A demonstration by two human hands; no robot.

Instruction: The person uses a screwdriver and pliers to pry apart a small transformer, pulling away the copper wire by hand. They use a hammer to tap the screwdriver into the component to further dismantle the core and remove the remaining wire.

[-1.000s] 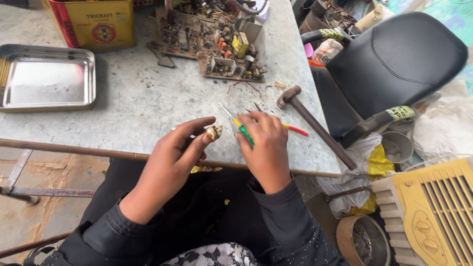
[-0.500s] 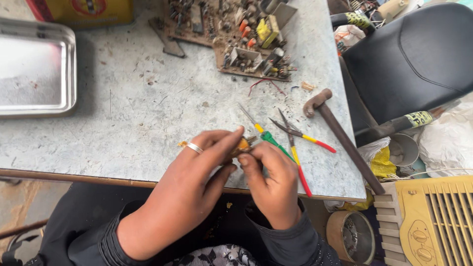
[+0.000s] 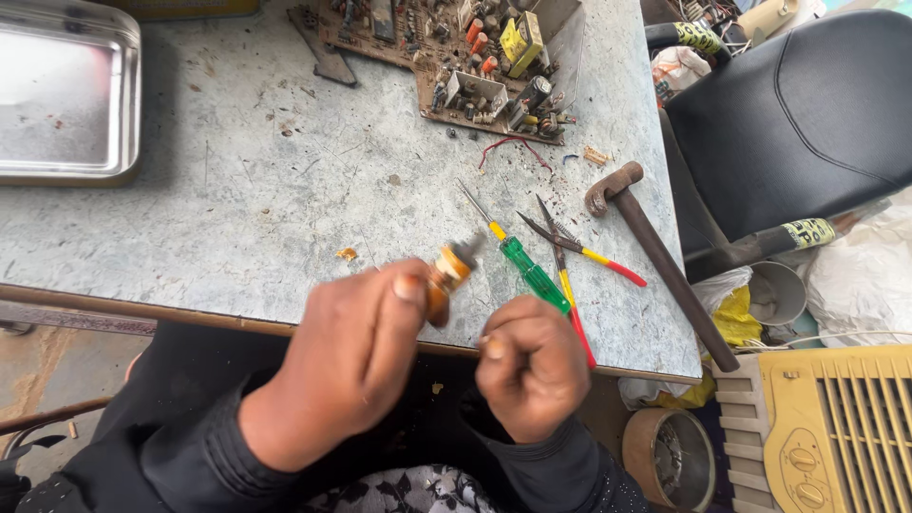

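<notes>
Grey scuffed tabletop (image 3: 266,190), front edge right at the hands; open bare stretch mid-surface between steel tray (image 3: 66,95) far left and circuit board (image 3: 456,47) at the back. Hammer (image 3: 655,256) lies near the right edge, black chair (image 3: 798,114) beyond it. Green screwdriver (image 3: 518,261) and red-yellow pliers (image 3: 570,266) lie just beside the right hand. Left hand (image 3: 351,366) grip clamped on small orange-brown component (image 3: 445,280), held over the front edge. Right hand (image 3: 532,366) fisted; contents can't tell.

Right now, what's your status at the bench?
Left hand pinching small orange component. Right hand fisted beside it, contents unclear. Green screwdriver lies close behind.
</notes>
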